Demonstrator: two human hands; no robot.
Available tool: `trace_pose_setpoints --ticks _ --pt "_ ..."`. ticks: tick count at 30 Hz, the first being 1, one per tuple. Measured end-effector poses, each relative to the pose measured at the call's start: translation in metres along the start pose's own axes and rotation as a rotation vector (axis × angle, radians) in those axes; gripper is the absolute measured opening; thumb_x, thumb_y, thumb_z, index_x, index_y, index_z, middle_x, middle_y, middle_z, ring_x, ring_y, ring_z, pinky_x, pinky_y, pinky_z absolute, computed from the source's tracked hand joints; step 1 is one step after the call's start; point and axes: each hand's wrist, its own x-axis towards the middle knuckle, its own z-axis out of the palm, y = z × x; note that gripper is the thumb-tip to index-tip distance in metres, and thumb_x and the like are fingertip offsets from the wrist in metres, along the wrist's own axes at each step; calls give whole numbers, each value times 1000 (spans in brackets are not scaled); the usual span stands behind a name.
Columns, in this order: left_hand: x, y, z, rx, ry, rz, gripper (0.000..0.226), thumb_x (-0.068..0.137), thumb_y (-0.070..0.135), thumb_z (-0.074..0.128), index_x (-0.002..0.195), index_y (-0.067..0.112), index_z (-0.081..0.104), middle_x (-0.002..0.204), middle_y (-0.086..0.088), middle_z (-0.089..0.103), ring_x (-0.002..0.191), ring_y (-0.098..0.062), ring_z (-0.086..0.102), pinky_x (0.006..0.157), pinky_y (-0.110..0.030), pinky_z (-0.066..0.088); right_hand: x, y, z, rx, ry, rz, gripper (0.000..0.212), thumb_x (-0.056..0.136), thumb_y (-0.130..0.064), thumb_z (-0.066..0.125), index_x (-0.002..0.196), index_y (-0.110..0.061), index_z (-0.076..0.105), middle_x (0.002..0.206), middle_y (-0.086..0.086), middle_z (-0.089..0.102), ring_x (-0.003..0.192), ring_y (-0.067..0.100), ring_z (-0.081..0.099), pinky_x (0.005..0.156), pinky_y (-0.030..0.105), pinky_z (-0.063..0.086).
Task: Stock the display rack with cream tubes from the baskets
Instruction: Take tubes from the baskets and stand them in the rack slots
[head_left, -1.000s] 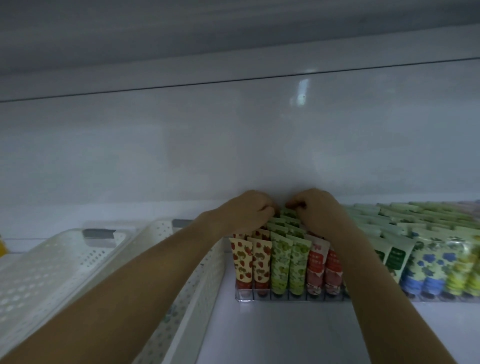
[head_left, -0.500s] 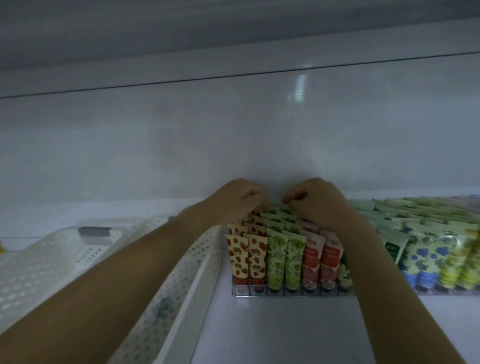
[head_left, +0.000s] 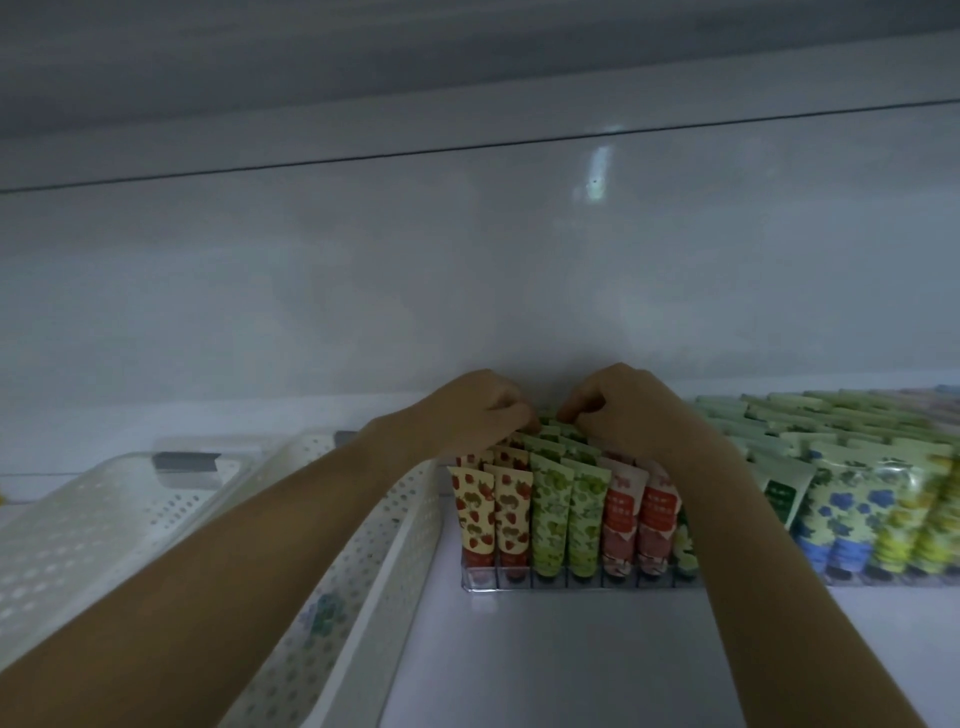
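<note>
Finds the left hand (head_left: 478, 410) and the right hand (head_left: 628, 410) reaching over the front rows to the back of the clear display rack (head_left: 584, 581) on the shelf (head_left: 545, 665). Records both with fingers curled, tips pinching the crimped top of the rearmost green tube (head_left: 548, 427) from either side; cannot see that tube's lower end behind the rows in front. Places it upright in the green column, between the strawberry tubes (head_left: 491, 512) and the red tubes (head_left: 639, 512). Judges the step in hand to be seating this tube in its rear slot. Notes white perforated baskets (head_left: 395, 530) left of the rack, the nearer just beside it; cannot make out their contents. Expects the next move to call for pressing straight down, letting go without tipping the neighbours, then drawing back to a basket for another tube.
</note>
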Motion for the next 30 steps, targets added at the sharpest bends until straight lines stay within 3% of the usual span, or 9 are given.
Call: trace_pose_setpoints --ticks 2,4,6,9,12,17,21,26,30 --pt "-1 0 0 -11 -4 0 64 75 48 37 95 -5 67 105 -21 63 99 -30 58 89 -40 42 0 1 1 -4 -3 -2 30 85 -4 52 101 -19 73 104 4 69 89 16 61 76 22 45" --pt "-1 1 1 -27 5 8 43 89 31 44 96 -4 67 106 -20 63 101 -29 57 87 -34 41 0 1 -1 7 9 -12 27 86 -6 54 100 -18 73 102 3 69 83 14 59 73 21 44" --pt "-3 3 -1 -42 42 25 26 92 14 47 98 0 68 105 -12 63 99 -21 55 80 -17 39 0 0 -5 20 16 -29 22 86 -9 56 96 -18 74 96 1 68 80 11 57 72 20 43" --pt "-4 5 -1 -27 95 75 17 89 13 55 99 8 69 98 -2 58 93 -9 50 72 -1 31 -4 -3 -13 11 -19 -61 19 86 -13 58 94 -18 74 86 -4 63 78 8 55 63 12 43" --pt "1 6 1 30 106 116 15 86 17 61 94 7 70 99 -8 61 89 -12 52 71 -7 34 -8 -7 -16 2 -78 -56 17 85 -14 61 96 -15 74 90 -2 66 80 8 56 65 13 44" --pt "9 9 5 75 62 109 16 83 22 65 90 9 72 96 -7 62 90 -17 56 81 -30 43 -7 -8 -13 -28 -143 -25 20 83 -10 62 96 -19 74 95 1 70 73 8 56 58 7 40" --pt "11 10 6 120 35 87 17 82 23 65 86 9 72 92 -6 62 83 -16 55 76 -30 44 -6 -7 -13 -40 -143 -28 23 83 -8 60 97 -19 74 90 -1 68 66 1 51 55 4 37" --pt "8 12 4 126 19 70 43 76 45 56 82 5 71 85 -12 64 81 -22 59 73 -37 45 -6 -6 -11 -26 -131 -35 23 81 -6 60 94 -19 75 94 0 70 66 1 51 58 7 38" --pt "6 12 4 84 35 58 20 83 21 65 89 3 72 95 -13 62 89 -23 58 77 -30 42 -8 -8 -12 -18 -140 -30 23 82 -7 60 94 -19 75 94 0 69 78 10 56 60 7 39"
